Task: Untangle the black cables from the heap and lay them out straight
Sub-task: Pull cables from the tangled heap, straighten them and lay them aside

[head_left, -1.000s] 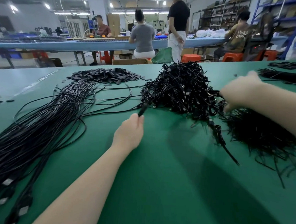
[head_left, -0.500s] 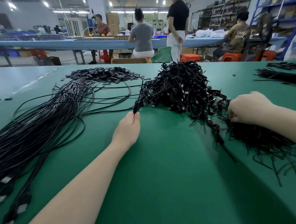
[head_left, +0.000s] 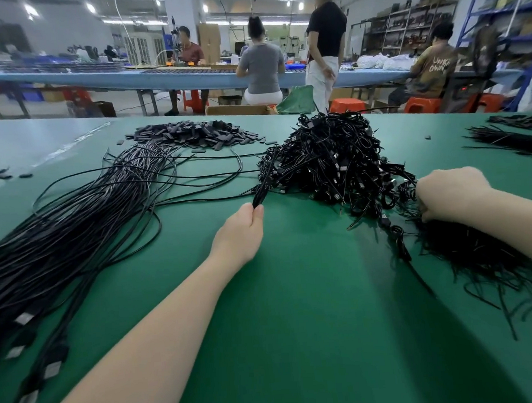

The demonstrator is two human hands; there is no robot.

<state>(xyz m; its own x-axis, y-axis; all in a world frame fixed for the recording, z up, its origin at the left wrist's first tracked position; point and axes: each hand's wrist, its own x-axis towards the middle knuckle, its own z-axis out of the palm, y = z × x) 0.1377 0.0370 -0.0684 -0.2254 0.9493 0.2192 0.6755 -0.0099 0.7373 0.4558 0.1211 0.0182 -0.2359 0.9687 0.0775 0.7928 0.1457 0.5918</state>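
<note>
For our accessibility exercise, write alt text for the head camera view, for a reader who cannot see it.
A person's left hand pinches a black cable end drawn from a tangled heap on a green table, while the right hand grips cables at the heap's right edge. Straightened cables lie at left.

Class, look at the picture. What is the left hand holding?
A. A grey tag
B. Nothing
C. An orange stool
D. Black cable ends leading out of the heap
D: the left hand pinches a few black cable ends that run up into the tangled heap.
</note>
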